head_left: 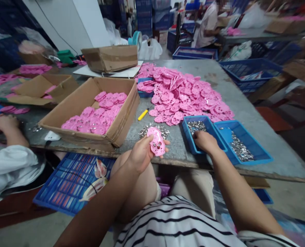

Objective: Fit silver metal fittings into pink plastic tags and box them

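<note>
My left hand (pixel 141 153) holds a pink plastic piece (pixel 156 141) between thumb and fingers, just in front of the table's edge. Small silver metal parts show on its face. My right hand (pixel 205 140) reaches into the left blue tray (pixel 185 128), its fingertips down among small metal parts (pixel 196 126); what they pinch is too small to make out. Behind my left hand lies a loose pile of metal parts (pixel 143 131). A large heap of pink pieces (pixel 183 92) covers the middle of the table.
A cardboard box (pixel 126 128) with pink pieces stands left. A yellow-handled tool (pixel 143 115) lies beside it. Another blue tray (pixel 264 159) holds metal parts at right. A co-worker's hand (pixel 7 124) is at far left; another person (pixel 206 25) sits behind. A blue crate (pixel 65 206) is below the table's edge.
</note>
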The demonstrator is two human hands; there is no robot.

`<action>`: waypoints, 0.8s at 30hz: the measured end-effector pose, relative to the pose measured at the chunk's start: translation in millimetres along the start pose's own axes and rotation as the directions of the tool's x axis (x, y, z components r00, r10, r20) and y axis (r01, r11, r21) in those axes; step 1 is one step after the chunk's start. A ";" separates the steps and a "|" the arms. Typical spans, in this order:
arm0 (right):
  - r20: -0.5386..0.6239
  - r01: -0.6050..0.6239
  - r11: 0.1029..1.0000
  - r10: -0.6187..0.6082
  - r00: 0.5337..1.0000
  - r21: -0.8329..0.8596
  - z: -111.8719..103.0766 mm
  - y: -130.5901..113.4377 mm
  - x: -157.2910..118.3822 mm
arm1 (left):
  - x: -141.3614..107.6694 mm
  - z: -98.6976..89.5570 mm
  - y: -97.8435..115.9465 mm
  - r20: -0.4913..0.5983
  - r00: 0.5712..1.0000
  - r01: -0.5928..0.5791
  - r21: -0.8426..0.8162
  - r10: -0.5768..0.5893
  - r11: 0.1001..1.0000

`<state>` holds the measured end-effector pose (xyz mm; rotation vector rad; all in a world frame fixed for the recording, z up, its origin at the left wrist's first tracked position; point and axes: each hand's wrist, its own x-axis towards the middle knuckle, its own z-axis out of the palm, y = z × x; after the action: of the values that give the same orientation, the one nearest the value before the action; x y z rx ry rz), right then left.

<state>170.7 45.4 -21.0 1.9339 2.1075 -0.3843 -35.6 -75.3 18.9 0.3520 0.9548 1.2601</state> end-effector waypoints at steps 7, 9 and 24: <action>-0.078 -0.011 0.999 0.014 0.997 0.036 0.4 4.5 2.1 | -2.2 2.2 0.6 -0.018 1.000 -0.001 0.038 0.001 0.999; -0.102 -0.007 0.998 0.013 0.995 0.055 2.3 5.8 3.7 | -1.9 1.5 0.1 -0.011 1.000 -0.004 0.044 0.005 0.999; -0.455 0.180 0.822 0.106 0.884 0.541 4.9 16.4 4.8 | -2.1 -0.4 -1.1 -0.026 0.999 -0.034 0.065 0.036 0.997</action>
<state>186.7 49.5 -27.7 2.5338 2.5516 -0.6848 -35.2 -77.6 18.7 0.4043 1.0176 1.2711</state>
